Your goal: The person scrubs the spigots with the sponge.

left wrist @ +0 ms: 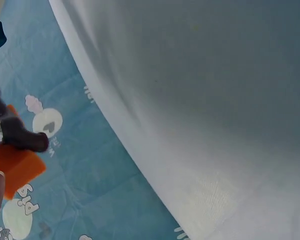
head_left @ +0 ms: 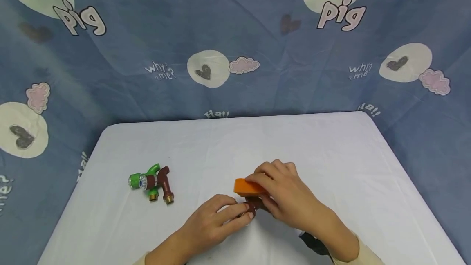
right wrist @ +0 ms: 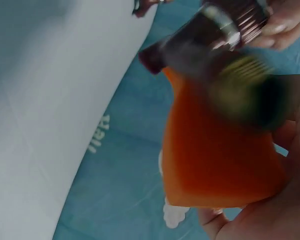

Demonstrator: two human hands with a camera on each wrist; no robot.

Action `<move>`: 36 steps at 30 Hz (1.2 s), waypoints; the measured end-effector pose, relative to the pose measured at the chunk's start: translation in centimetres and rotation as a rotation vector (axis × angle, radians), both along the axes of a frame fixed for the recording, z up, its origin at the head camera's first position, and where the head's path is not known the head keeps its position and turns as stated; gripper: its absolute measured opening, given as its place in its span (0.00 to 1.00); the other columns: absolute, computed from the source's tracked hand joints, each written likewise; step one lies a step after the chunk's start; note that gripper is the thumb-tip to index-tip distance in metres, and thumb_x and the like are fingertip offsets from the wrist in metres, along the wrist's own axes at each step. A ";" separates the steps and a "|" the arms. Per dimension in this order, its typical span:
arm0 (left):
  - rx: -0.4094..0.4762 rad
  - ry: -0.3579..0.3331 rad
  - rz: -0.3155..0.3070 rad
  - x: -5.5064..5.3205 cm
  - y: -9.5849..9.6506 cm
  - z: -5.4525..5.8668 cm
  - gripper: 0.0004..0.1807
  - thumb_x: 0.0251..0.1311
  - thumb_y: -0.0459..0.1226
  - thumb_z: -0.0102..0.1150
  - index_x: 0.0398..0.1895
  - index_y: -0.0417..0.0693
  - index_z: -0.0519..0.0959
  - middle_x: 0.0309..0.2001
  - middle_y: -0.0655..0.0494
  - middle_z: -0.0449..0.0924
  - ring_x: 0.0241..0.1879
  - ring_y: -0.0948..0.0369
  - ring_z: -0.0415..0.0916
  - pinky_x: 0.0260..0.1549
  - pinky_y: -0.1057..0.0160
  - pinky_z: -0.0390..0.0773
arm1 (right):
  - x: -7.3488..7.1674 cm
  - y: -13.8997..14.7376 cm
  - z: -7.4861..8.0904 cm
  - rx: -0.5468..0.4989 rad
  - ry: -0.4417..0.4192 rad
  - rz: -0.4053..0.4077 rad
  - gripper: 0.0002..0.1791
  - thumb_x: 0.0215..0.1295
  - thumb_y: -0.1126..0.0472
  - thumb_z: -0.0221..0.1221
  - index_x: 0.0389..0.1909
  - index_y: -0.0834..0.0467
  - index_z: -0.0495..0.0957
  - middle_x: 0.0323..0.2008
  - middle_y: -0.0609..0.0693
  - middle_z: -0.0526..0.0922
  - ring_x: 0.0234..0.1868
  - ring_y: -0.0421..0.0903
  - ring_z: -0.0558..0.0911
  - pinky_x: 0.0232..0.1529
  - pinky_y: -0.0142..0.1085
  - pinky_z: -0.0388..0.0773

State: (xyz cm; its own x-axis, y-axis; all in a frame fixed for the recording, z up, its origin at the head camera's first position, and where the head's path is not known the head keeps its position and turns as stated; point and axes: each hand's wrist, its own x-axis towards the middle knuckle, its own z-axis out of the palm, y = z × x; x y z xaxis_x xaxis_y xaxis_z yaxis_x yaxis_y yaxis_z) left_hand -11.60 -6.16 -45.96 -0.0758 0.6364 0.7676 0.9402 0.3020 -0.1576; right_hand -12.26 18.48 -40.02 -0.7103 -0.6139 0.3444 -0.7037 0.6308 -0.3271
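Between both hands, in front of the person, is a brown tap (right wrist: 190,57) with a ribbed knob and a brass threaded end that is blurred. My left hand (head_left: 217,221) pinches the tap by its knob end, as the right wrist view shows at the top right. An orange sponge (head_left: 247,187) lies along the tap, and my right hand (head_left: 285,191) grips it together with the tap. In the left wrist view the tap (left wrist: 21,134) overlaps the sponge (left wrist: 19,172) at the left edge. Part of the tap is hidden by fingers in the head view.
Left on the white table (head_left: 316,146) lie a green tap (head_left: 135,180) and another brown tap (head_left: 164,181), close together. A blue printed cloth (head_left: 235,19) hangs behind the table's back edge. A black strap (head_left: 314,243) shows by the right wrist.
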 end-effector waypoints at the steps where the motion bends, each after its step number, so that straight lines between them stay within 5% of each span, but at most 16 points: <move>1: 0.006 0.006 0.001 0.0 -0.1 0.0 0.12 0.82 0.36 0.51 0.50 0.50 0.86 0.51 0.57 0.84 0.43 0.59 0.77 0.44 0.71 0.81 | -0.1 0.1 0.0 0.007 -0.001 -0.011 0.24 0.58 0.64 0.77 0.54 0.48 0.82 0.49 0.40 0.78 0.47 0.42 0.72 0.46 0.43 0.65; 9: 0.032 -0.022 0.000 0.1 -0.5 -0.1 0.10 0.81 0.36 0.52 0.50 0.49 0.85 0.50 0.55 0.84 0.44 0.58 0.79 0.45 0.71 0.82 | -0.2 1.4 0.6 -0.061 -0.083 -0.069 0.23 0.61 0.66 0.72 0.54 0.48 0.77 0.51 0.38 0.77 0.50 0.40 0.73 0.49 0.43 0.66; 15: 0.037 -0.053 -0.019 -0.1 -0.6 0.0 0.10 0.81 0.35 0.52 0.51 0.48 0.84 0.51 0.54 0.83 0.48 0.57 0.81 0.50 0.70 0.82 | 0.1 2.3 1.6 -0.203 -0.141 0.010 0.24 0.60 0.69 0.67 0.53 0.45 0.76 0.52 0.34 0.77 0.54 0.38 0.72 0.49 0.43 0.64; 19: 0.053 -0.061 -0.049 -0.1 -0.5 0.1 0.09 0.80 0.35 0.52 0.51 0.45 0.83 0.52 0.52 0.83 0.50 0.57 0.81 0.52 0.69 0.82 | 0.1 2.1 1.2 -0.176 -0.183 0.048 0.24 0.59 0.71 0.66 0.51 0.44 0.76 0.50 0.33 0.77 0.53 0.37 0.72 0.50 0.45 0.65; 25: 0.076 -0.098 -0.080 -0.2 -0.4 0.0 0.09 0.80 0.32 0.52 0.51 0.40 0.82 0.51 0.49 0.83 0.50 0.56 0.81 0.53 0.68 0.82 | -0.2 2.4 0.0 -0.108 -0.170 -0.048 0.24 0.58 0.71 0.70 0.50 0.47 0.76 0.48 0.34 0.77 0.51 0.38 0.74 0.50 0.44 0.66; 36: 0.084 -0.220 -0.093 -0.4 -0.5 -0.6 0.11 0.81 0.35 0.51 0.52 0.38 0.81 0.53 0.45 0.81 0.52 0.54 0.82 0.54 0.65 0.83 | 0.2 3.3 1.0 -0.257 -0.192 0.022 0.23 0.61 0.73 0.65 0.51 0.45 0.77 0.50 0.34 0.79 0.55 0.39 0.73 0.53 0.44 0.64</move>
